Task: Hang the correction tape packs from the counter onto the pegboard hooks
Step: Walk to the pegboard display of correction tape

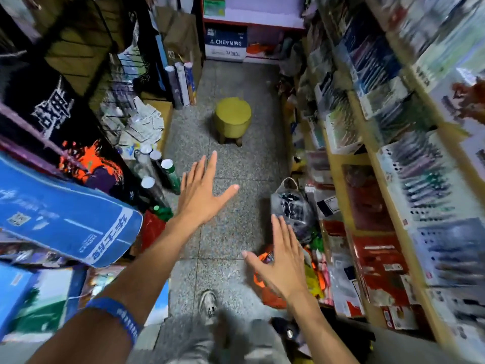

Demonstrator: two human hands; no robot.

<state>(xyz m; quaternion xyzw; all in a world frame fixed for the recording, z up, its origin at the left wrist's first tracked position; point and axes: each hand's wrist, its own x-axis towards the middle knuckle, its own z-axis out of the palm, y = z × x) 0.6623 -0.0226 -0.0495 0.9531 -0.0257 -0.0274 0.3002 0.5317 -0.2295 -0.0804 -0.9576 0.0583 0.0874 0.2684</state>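
Both of your hands are empty with fingers spread flat: your left hand point(202, 195) reaches out over the speckled grey floor point(236, 232) and your right hand point(278, 261) hovers nearer, above the orange plastic bag point(265, 295) at the foot of the right shelving. No correction tape pack can be made out with certainty, though the heap of pale carded packets point(139, 124) on the far left ledge beside the black wire rack point(118, 82) may be them. Judged as light, stiff blister cards with slippery film, pinch each at the top edge beside its hang hole.
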